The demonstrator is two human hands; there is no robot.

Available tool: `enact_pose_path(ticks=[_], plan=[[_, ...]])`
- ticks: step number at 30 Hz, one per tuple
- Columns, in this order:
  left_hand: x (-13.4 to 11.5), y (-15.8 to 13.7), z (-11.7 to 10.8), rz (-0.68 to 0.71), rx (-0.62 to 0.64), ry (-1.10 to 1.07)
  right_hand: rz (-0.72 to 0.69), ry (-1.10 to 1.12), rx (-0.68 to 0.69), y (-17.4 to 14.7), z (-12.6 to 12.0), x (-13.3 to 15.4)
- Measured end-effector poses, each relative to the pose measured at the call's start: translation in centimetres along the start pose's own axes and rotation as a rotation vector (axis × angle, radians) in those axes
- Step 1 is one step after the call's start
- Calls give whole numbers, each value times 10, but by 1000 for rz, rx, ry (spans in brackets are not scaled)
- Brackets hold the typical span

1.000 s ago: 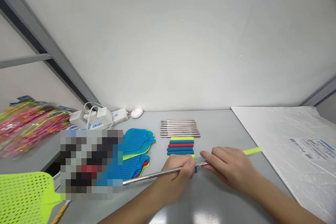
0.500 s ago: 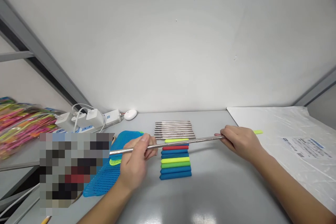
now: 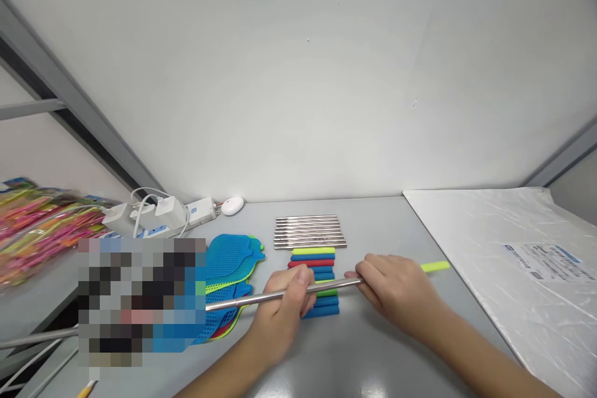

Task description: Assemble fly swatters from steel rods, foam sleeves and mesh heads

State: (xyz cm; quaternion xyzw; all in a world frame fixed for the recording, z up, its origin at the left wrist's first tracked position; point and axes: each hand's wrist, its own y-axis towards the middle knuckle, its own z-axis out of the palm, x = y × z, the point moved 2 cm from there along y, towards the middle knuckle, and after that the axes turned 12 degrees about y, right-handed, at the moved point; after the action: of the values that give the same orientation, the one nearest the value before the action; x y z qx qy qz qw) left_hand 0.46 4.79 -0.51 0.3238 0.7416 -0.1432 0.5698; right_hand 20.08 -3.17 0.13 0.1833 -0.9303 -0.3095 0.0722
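A long, thin metal rod [image 3: 252, 300] in joined sections lies slantwise across my view, with a yellow-green handle [image 3: 435, 267] at its right end. My left hand [image 3: 286, 298] is wrapped round the rod, thumb on top. Nearer the handle, my right hand [image 3: 392, 286] grips the rod and hides where rod and handle meet. Beneath and behind them lies a row of coloured handles [image 3: 312, 263], blue, red, green and yellow, partly covered by my left hand. Beyond that row lie several short metal rods [image 3: 308, 231] side by side. Perforated fly swatter heads [image 3: 228, 255] are piled to the left.
A power strip [image 3: 201, 210] with white plugs [image 3: 171, 212] and a white oval device [image 3: 232, 206] sit at the back left. Bagged colourful goods [image 3: 41, 230] lie far left. A plastic-wrapped white sheet [image 3: 471, 230] covers the right side. A blurred patch hides the left of the table.
Both hands have come closer together and lower, my left hand moving right and my right hand moving left. The rod now shows beyond the blurred patch at the left edge.
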Motion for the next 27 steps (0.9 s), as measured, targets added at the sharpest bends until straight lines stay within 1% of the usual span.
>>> enact_pose_path(ticks=[2,4,9,13,15,18,21,23,24,27], plan=[[0,-1,3,12,16,7,1,16,-1,1,2,3],[0,0,2,18,-7,11,-14,26,-5,0,1,-3],[-2,4,-10,46,-124,-24,-57,21,30,-7,-4,-37],[0,7,-18,62,-138,11,-73,-34,38,-13,-7,-59],[1,10,-21,45,-156,-3,-52,-46,27,-16,-8,-67],[2,15,-27,16,-247,-119,29,-34,9,-18,-8,-77],[3,19,-30,25,-323,-193,83,-29,9,-20,-8,-82],[4,19,-29,19,-310,-169,76,-28,32,-19,-7,-78],[5,18,-27,7,-282,-132,68,-21,48,-19,-6,-74],[8,15,-19,-18,-144,10,46,4,80,-17,-3,-58]])
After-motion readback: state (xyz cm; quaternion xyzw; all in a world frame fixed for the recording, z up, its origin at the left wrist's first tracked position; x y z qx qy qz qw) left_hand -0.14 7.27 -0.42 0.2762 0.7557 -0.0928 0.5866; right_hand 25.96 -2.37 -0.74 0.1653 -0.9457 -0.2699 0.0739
